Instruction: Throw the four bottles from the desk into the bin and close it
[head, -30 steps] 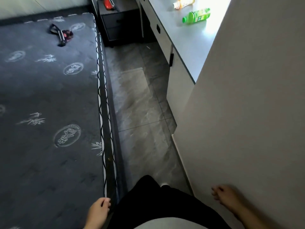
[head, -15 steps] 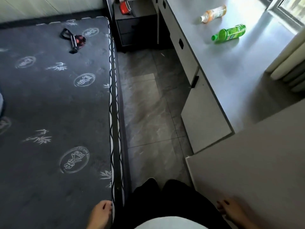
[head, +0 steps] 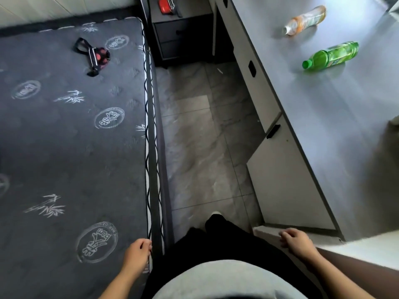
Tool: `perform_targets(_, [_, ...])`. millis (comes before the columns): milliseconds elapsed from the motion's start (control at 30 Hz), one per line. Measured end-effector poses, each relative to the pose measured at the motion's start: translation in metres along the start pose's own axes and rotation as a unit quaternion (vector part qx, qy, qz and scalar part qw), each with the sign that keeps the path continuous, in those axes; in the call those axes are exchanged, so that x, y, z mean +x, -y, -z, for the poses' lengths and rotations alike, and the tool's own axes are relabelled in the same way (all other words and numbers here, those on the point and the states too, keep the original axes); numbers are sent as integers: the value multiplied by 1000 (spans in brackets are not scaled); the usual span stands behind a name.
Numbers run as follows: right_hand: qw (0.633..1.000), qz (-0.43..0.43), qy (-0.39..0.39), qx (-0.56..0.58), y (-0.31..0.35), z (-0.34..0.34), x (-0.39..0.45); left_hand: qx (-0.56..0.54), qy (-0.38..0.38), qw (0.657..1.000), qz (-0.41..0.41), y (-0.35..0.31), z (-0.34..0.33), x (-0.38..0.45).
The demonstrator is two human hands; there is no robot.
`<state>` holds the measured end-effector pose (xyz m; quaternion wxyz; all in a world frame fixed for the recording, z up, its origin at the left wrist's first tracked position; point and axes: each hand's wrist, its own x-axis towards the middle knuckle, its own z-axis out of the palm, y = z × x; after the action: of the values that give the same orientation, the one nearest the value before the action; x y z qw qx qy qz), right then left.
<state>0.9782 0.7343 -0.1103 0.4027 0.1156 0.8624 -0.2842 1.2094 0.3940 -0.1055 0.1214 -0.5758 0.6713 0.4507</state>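
Two bottles lie on their sides on the grey desk (head: 336, 134) at the upper right: a green bottle (head: 331, 56) and, beyond it, an orange-labelled bottle (head: 305, 20). Both are far ahead of my hands. My left hand (head: 137, 254) hangs empty over the mattress edge at the bottom, fingers loosely curled. My right hand (head: 296, 240) is empty too, fingers curled, beside the corner of a pale surface next to the desk's near end. No bin is in view.
A dark mattress (head: 64, 147) fills the left side, with a black and red strap object (head: 95, 56) on it. A narrow tiled floor aisle (head: 200, 152) runs between mattress and desk cabinets (head: 285, 186). A dark nightstand (head: 181, 35) stands at the aisle's far end.
My view has moved forward and past the pale wall panel, so more of the desk and both bottles show closer. My right hand came off the wall toward the desk's near corner.
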Motion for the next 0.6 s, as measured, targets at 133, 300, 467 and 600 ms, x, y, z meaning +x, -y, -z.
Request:
perform_targets(133, [1000,26,3,-8,68,13,36,-16,-11,999,42,-12,10,27])
perform_targets(300, [1000,2,15,27,123,12,70,-47,-18,996,78,-34,28,77])
perform_targets(467, [997,-48,-4,57,154,4,92,-13,0,998,53,-92,54,143])
perform_targets(600, [995,-82,-16,51,164,-3,99,20,20,1000,1,-165,79,185])
